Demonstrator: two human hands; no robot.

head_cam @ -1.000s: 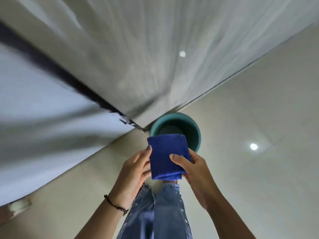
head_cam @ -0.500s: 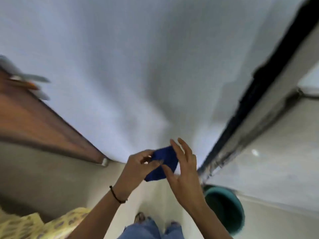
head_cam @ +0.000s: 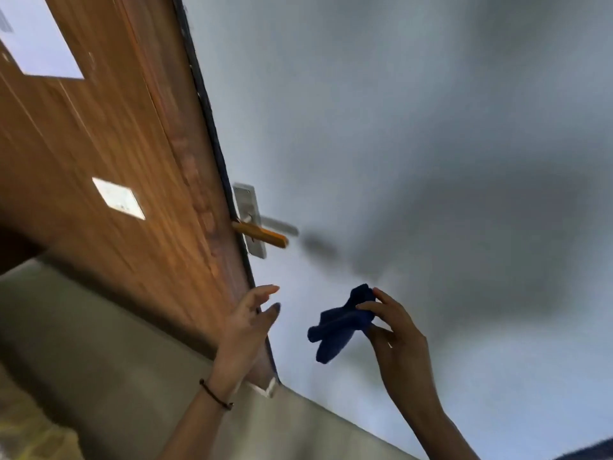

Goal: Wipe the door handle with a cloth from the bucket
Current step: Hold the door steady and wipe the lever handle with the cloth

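A blue cloth [head_cam: 338, 323] hangs crumpled from my right hand [head_cam: 394, 330], which pinches its upper end. Above and to the left, the door handle [head_cam: 262, 234] sticks out from a metal plate [head_cam: 249, 217] at the edge of the brown wooden door [head_cam: 109, 144]. It shows an orange-brown lever and a blurred silver one. My left hand [head_cam: 248, 320] is raised beside the door's edge below the handle, fingers apart and holding nothing. The bucket is out of sight.
A pale grey wall [head_cam: 431, 144] fills the right side, with shadows across it. The door carries a white paper [head_cam: 36, 38] and a small white label [head_cam: 118, 198]. Beige floor [head_cam: 99, 360] lies at lower left.
The view has swung from the bucket up to the door. My left hand has let go of the cloth; the right alone holds it, now unfolded and hanging. The bucket has left the frame.
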